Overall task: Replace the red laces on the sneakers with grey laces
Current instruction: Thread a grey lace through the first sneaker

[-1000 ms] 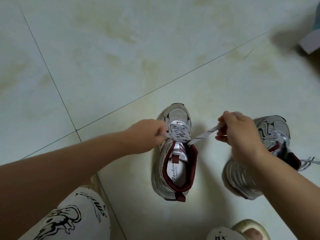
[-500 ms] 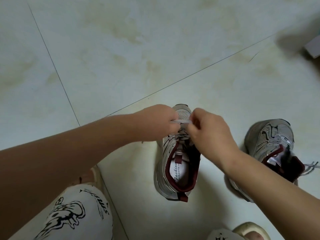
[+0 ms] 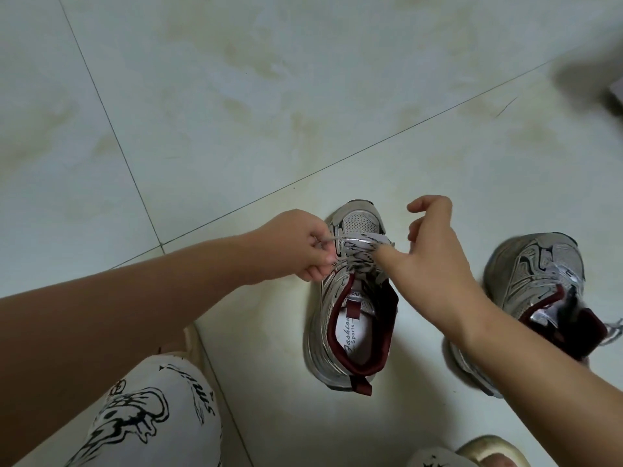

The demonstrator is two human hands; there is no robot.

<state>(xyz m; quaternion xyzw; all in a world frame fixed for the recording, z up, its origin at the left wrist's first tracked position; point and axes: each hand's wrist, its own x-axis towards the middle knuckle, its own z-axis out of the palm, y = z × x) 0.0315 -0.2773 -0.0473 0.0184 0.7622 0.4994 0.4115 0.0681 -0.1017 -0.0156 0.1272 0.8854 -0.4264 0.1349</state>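
A silver sneaker (image 3: 350, 335) with dark red lining stands on the tiled floor, toe pointing away from me. A grey lace (image 3: 362, 246) with black marks crosses its upper eyelets. My left hand (image 3: 296, 246) pinches the lace end at the shoe's left side. My right hand (image 3: 435, 244) hovers over the shoe's right side with loose fingers and holds nothing; its thumb points at the lacing. The second silver sneaker (image 3: 536, 288) sits to the right, partly behind my right forearm, with a grey lace end (image 3: 612, 330) trailing out.
My knee in white trousers with black print (image 3: 145, 416) is at the bottom left. A slipper toe (image 3: 488, 455) shows at the bottom right edge. A dark blurred object (image 3: 606, 92) lies at the right edge. Pale floor tiles (image 3: 236, 112) stretch ahead.
Both hands met over the lacing half a second ago. Since then my right hand has let go of the lace and moved right and up; my left hand still pinches its end.
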